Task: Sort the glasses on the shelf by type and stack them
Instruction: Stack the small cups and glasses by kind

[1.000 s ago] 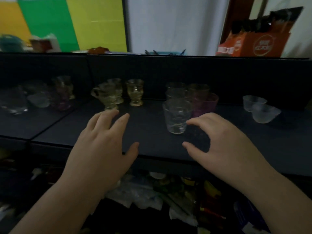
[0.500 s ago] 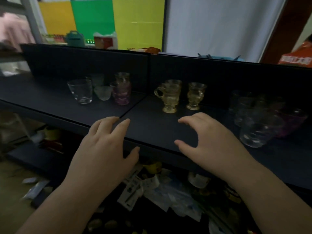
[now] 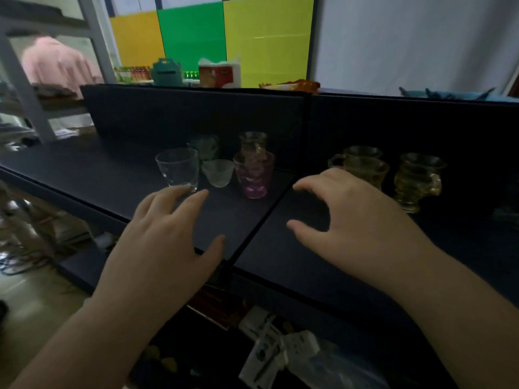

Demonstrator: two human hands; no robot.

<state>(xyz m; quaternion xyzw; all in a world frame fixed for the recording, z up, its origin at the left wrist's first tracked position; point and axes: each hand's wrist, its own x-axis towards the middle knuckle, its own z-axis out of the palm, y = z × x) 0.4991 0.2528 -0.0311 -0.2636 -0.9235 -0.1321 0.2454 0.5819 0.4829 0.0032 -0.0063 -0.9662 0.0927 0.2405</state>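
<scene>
Both hands, left hand (image 3: 165, 242) and right hand (image 3: 356, 223), empty and relaxed, now hover nearer the clear tumbler (image 3: 177, 169); next, I think, grasping it for sorting.

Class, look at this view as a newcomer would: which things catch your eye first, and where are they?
Two bare hands hover over the dark shelf, the left hand near a clear tumbler, the right hand in front of amber handled cups. Between them stands a purple glass with another glass stacked inside. Behind, bright yellow and green panels glow.
</scene>
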